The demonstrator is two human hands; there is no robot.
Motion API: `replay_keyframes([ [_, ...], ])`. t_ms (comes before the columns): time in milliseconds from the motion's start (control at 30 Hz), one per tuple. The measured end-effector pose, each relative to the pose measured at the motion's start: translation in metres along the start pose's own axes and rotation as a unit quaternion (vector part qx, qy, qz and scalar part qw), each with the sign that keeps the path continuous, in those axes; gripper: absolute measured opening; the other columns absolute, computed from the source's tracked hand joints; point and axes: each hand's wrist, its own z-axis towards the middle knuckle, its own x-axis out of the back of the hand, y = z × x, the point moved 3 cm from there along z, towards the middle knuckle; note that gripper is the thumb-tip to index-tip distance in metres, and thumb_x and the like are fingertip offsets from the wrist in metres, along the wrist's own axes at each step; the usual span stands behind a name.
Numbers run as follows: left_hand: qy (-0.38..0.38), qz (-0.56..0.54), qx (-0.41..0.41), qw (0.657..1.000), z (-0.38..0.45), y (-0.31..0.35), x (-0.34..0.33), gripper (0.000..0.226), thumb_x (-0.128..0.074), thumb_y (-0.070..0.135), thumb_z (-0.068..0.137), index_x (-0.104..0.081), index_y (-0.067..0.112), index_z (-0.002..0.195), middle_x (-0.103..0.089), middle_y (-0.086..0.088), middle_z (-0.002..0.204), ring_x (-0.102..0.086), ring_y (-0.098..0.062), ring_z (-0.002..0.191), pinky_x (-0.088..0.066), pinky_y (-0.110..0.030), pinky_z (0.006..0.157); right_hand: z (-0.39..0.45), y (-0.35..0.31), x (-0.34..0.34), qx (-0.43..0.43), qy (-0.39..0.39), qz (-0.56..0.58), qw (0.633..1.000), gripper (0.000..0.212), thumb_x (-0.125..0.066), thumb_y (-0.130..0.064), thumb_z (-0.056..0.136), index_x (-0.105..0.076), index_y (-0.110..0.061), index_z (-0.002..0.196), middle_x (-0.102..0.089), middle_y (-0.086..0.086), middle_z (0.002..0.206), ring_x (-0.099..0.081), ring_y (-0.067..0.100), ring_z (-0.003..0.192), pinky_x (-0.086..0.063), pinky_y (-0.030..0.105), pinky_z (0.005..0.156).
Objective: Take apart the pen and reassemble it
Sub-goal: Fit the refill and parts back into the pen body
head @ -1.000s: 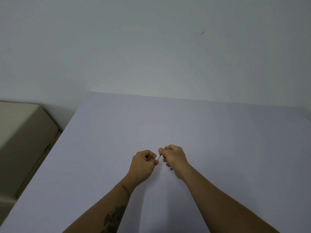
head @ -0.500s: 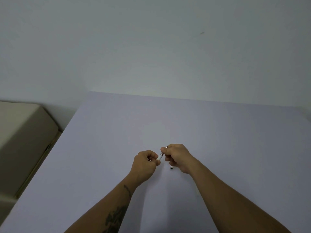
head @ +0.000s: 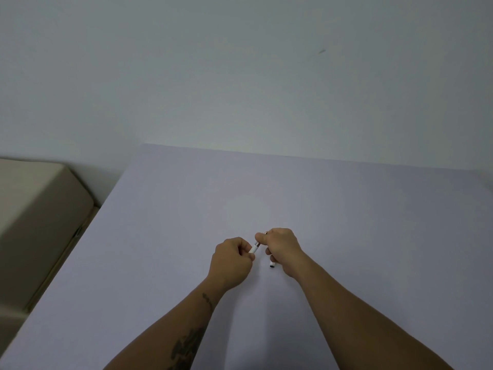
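Item: slim white plastic pen with a silver metal collar [head: 255, 247], held over the pale lilac table top [head: 346, 222].

Grip: the pen is pinched between both hands. The left hand [head: 233, 259] is closed round the white barrel end. The right hand [head: 280, 248] is closed round the other end, with the thumb pressed just beyond the collar. Only a short white and silver stretch is exposed between the two hands, and a thin metal tip is seen just past the right thumb.

Just below the grip: a small white cylindrical piece with a dark end [head: 272, 264] is seen under the right hand. Whether it is held by the lower fingers or rests on the table cannot be told.

Condition: the step is judged to be twisting or pulling at the collar joint.

Risks: small inner parts could be flung out if the joint gives suddenly under a hard pull. The small white piece could be dropped or rolled off if the lower fingers are relaxed. The thin tip could be bent by a sideways force.

Further out: a beige padded seat [head: 34, 209] is noted well to the left, beside the table edge.
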Motion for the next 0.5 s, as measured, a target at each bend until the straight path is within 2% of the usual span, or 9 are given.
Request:
replay_keyframes([
  [67, 0.015, 0.025, -0.012, 1.000, -0.0009, 0.0028, -0.0020, 0.014, -0.067, 0.012, 0.084, -0.064, 0.023, 0.075, -0.061, 0.006, 0.068, -0.053, -0.010, 0.058, -0.047, -0.023, 0.057, -0.0007, 0.0017, -0.0024, 0.009, 0.019, 0.007, 1.000, 0.021, -0.066, -0.019, 0.075, -0.048, -0.012, 0.066, -0.042, 0.005, 0.062, -0.037, 0.022, 0.060, -0.031, 0.030, 0.050],
  [133, 0.014, 0.030, -0.016, 0.999, -0.0004, 0.0044, -0.0037, 0.014, -0.067, 0.012, 0.085, -0.064, 0.023, 0.077, -0.061, 0.005, 0.069, -0.053, -0.009, 0.059, -0.047, -0.023, 0.057, -0.0016, 0.0033, -0.0030, 0.005, 0.017, 0.022, 1.000, 0.021, -0.064, -0.020, 0.075, -0.047, -0.013, 0.066, -0.043, 0.005, 0.061, -0.037, 0.021, 0.058, -0.031, 0.030, 0.049],
  [300, 0.001, 0.014, -0.012, 1.000, 0.0020, 0.0032, -0.0011, 0.013, -0.066, 0.012, 0.086, -0.064, 0.021, 0.076, -0.062, 0.003, 0.070, -0.053, -0.012, 0.060, -0.047, -0.025, 0.059, -0.0020, 0.0039, 0.0021, -0.034, -0.092, 0.115, 0.989, 0.009, -0.064, -0.016, 0.088, -0.070, -0.009, 0.086, -0.056, 0.001, 0.065, -0.053, 0.016, 0.059, -0.040, 0.027, 0.051],
  [367, 0.001, 0.003, -0.004, 1.000, 0.0033, 0.0027, 0.0004, 0.010, -0.066, 0.012, 0.085, -0.065, 0.018, 0.078, -0.061, 0.002, 0.070, -0.052, -0.012, 0.059, -0.047, -0.026, 0.059, -0.0001, 0.0058, 0.0044, -0.033, -0.120, 0.142, 0.982, 0.017, -0.060, -0.008, 0.090, -0.076, -0.008, 0.096, -0.061, 0.000, 0.066, -0.056, 0.015, 0.062, -0.043, 0.027, 0.054],
  [500, -0.010, -0.012, 0.003, 1.000, 0.0048, 0.0051, 0.0000, 0.012, -0.066, 0.011, 0.086, -0.064, 0.019, 0.076, -0.061, 0.002, 0.069, -0.051, -0.011, 0.057, -0.043, -0.023, 0.056, 0.0035, 0.0090, 0.0047, -0.006, -0.098, 0.116, 0.988, 0.021, -0.058, -0.007, 0.093, -0.078, -0.011, 0.094, -0.061, 0.000, 0.067, -0.054, 0.015, 0.064, -0.043, 0.030, 0.060],
])
